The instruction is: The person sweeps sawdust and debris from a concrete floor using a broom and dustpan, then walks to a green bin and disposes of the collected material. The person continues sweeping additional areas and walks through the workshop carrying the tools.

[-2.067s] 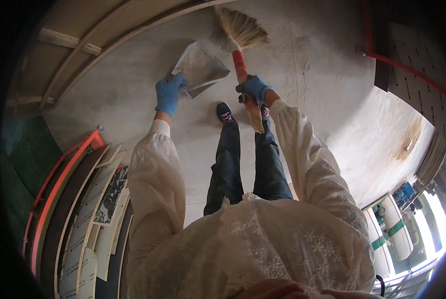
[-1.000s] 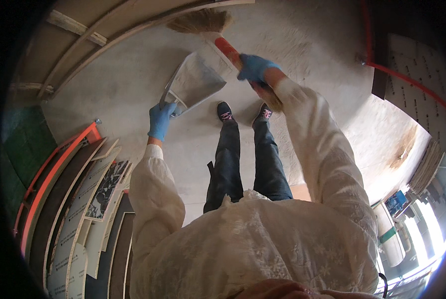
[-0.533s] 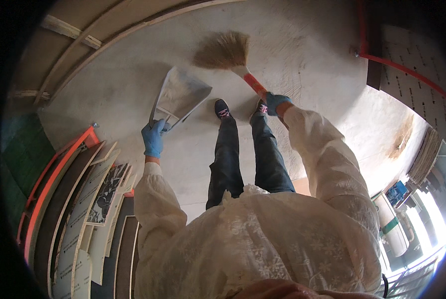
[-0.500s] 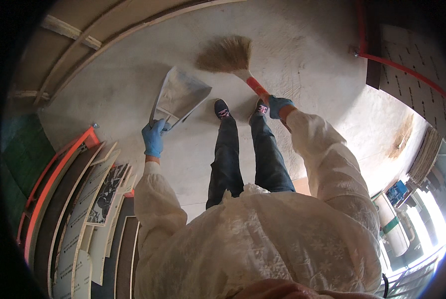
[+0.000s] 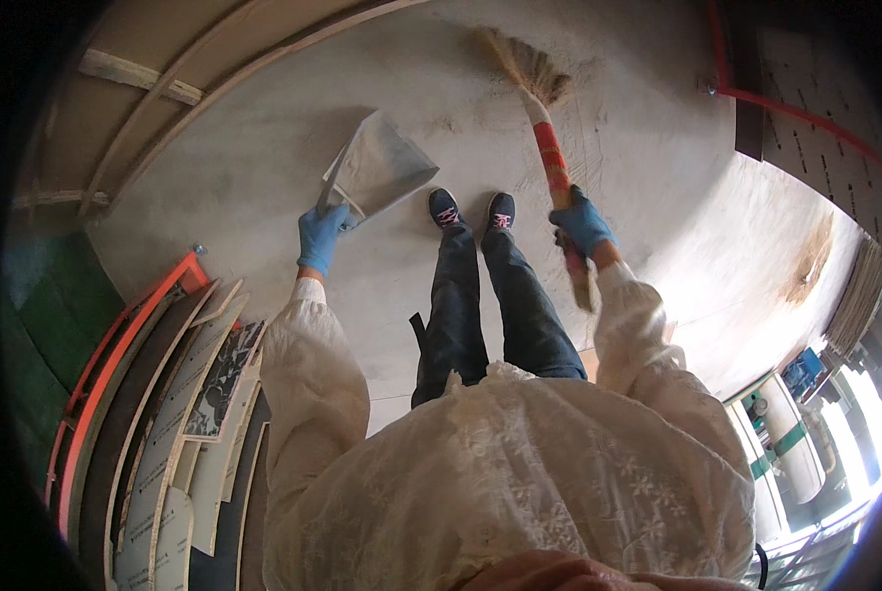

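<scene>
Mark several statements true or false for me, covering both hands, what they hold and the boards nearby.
1. The left hand holds the dustpan. True.
2. The right hand grips the broom by its bristles. False: it grips the handle.
3. Both hands wear blue gloves. True.
4. The bristles lie inside the dustpan. False: they are apart from it, farther to the right.
5. Several boards stand on the person's left. True.

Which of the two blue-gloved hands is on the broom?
The right hand, closed around the broom at its red-banded handle; the left hand holds the grey dustpan instead.
</scene>
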Available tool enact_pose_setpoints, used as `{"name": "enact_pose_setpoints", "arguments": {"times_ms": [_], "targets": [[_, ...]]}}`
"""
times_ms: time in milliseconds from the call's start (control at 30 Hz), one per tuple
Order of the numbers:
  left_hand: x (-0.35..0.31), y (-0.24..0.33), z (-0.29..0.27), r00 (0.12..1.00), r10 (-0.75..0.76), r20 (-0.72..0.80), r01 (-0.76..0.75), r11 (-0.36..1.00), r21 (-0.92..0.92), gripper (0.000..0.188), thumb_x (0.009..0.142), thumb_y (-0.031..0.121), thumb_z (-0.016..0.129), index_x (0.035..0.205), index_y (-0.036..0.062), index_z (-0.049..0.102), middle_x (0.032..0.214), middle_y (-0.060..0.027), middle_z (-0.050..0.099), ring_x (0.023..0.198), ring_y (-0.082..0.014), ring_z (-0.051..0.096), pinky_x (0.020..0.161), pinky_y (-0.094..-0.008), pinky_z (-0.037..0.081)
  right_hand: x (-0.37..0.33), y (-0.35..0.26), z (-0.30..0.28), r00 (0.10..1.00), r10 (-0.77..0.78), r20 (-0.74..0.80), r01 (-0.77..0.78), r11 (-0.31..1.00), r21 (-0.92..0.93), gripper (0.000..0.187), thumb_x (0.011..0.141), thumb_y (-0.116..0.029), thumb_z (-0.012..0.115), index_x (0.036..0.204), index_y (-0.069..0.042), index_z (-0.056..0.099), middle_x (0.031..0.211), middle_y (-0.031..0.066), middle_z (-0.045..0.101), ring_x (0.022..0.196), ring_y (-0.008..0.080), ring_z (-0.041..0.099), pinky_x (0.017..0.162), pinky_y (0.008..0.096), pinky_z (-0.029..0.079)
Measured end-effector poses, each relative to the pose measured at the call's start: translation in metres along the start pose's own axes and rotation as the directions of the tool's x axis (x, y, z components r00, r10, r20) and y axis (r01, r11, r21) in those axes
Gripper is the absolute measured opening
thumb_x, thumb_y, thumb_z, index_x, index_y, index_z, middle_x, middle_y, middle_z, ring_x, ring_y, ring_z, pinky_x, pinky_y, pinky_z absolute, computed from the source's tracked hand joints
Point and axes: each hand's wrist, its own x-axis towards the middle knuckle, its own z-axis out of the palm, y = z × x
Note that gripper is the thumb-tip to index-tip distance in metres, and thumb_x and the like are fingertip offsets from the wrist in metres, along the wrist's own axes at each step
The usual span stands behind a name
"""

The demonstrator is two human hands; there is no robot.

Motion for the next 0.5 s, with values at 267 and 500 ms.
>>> {"name": "enact_pose_setpoints", "arguments": {"times_ms": [267,500], "targets": [[0.009,0.006,0.003,0.999,-0.037,-0.007,0.038,0.996,0.076,0.02,0.074,0.021,0.066,0.07,0.0012,0.065,0.065,0.0007,0.062,0.058,-0.0071,0.053,0.056,-0.0239,0.044,0.056,-0.007,0.136,0.968,-0.013,0.251,-0.027,0.988,0.155,0.045,0.07,-0.025,0.075,0.103,0.003,0.062,0.085,0.0121,0.066,0.075,0.022,0.064,0.066,0.0356,0.053],[0.003,0.005,0.003,0.999,-0.017,-0.03,0.018,0.999,0.033,0.019,0.075,0.021,0.066,0.07,0.0024,0.065,0.065,0.0014,0.062,0.059,-0.007,0.054,0.057,-0.0244,0.044,-0.033,-0.052,0.136,0.839,-0.113,0.532,-0.155,0.888,0.432,0.041,0.073,-0.017,0.072,0.108,0.0,0.059,0.09,0.0081,0.062,0.077,0.0191,0.06,0.069,0.0311,0.052]]}}
